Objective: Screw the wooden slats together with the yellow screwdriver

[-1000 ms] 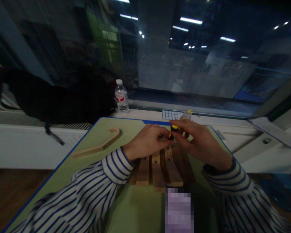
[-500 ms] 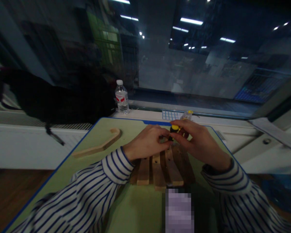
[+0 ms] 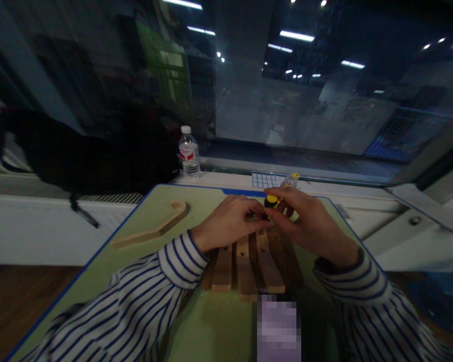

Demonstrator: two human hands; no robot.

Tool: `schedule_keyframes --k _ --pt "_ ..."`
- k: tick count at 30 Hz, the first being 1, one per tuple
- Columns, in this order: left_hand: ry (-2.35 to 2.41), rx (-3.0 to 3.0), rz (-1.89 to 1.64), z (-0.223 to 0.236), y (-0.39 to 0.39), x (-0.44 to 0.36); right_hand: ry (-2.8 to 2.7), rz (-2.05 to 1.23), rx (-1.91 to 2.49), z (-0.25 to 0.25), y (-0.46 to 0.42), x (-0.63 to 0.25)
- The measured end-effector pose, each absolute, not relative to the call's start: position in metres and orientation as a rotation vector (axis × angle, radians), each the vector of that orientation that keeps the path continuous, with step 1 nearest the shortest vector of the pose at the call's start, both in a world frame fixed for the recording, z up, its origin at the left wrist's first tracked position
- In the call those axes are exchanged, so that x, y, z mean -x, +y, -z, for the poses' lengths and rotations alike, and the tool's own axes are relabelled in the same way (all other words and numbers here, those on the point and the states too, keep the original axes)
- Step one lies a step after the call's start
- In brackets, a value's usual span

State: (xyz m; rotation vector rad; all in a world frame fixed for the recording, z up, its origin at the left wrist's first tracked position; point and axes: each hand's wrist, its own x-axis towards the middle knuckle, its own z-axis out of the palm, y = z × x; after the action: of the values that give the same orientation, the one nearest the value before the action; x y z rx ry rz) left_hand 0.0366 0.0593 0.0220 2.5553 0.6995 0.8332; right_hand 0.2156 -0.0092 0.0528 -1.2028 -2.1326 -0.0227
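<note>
My right hand [image 3: 311, 216] grips a short screwdriver [image 3: 271, 201] with a yellow and black handle, held upright between thumb and fingers. Close beside it, my left hand [image 3: 230, 221] is closed in a pinch at the screwdriver's lower end; whatever lies between those fingertips is hidden. Both hands are over the far end of a slatted wooden piece [image 3: 245, 274], whose light slats spread towards me and have small dark holes or screws. The left hand and wrist cover part of it.
A bent wooden bar [image 3: 154, 231] lies on the left of the green table [image 3: 207, 327]. On the sill stand a water bottle [image 3: 190, 153] and a clear packet with a yellow top [image 3: 291, 180]. A black bag [image 3: 98, 156] sits at left. A blurred pale purple patch [image 3: 278, 327] appears near me.
The screwdriver's handle tilts very slightly differently between my right fingers. Both hands otherwise stay in place, and the wooden pieces have not visibly moved.
</note>
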Motion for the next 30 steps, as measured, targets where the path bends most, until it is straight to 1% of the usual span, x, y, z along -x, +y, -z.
schedule_keyframes --k 7,21,30 --pt "0.709 -2.582 -0.808 -0.0221 0.0595 -0.0363 -2.196 0.071 1.143 -0.0537 -0.0105 -0.2152" --pt "0.729 -2.624 -0.760 -0.0230 0.0569 -0.0369 -2.174 0.091 1.178 -0.0510 -0.0076 -0.2175" --pt "0.715 -2.549 -0.840 -0.0204 0.0586 -0.0378 -2.151 0.055 1.191 -0.0488 -0.0056 -0.2177"
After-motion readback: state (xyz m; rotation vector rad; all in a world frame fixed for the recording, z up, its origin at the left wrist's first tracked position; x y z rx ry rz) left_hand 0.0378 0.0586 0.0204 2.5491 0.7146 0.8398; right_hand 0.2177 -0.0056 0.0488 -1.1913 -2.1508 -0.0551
